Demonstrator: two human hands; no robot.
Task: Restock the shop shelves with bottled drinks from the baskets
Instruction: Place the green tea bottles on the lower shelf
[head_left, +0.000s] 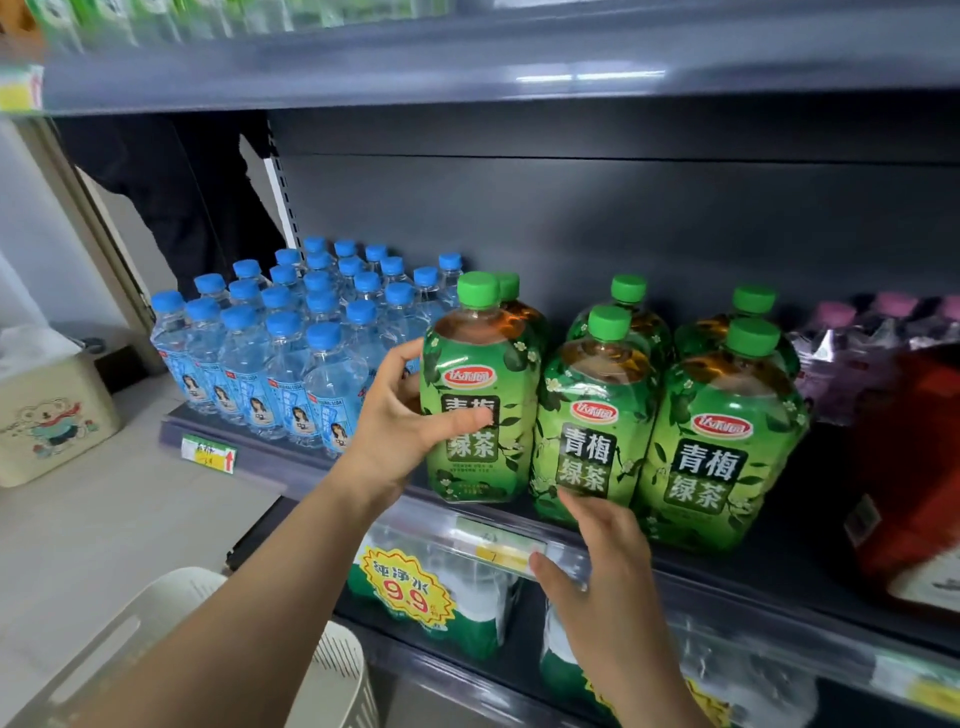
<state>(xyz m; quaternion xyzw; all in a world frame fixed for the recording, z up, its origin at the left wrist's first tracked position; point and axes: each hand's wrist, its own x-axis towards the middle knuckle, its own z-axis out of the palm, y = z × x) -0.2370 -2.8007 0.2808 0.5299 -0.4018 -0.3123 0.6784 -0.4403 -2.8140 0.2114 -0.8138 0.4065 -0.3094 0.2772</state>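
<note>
Green tea btl (480, 395) standing just R of water (291, 358), gripped by L hand (410, 421) | R hand (597, 551) uncurled, fingertips at 2nd tea btl (592, 431) base | approx 6 teas shelved R of water, room behind | basket (156, 644) below water, contents unseen, so remainder unknown

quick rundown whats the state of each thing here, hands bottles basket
left hand, gripping leftmost front green-labelled tea bottle
that bottle, upright, capped, at dark shelf edge
right hand, fingers touching middle front green tea bottle low down
blue-capped clear water bottles, upright, capped, packed
white plastic basket, contents hidden
</note>
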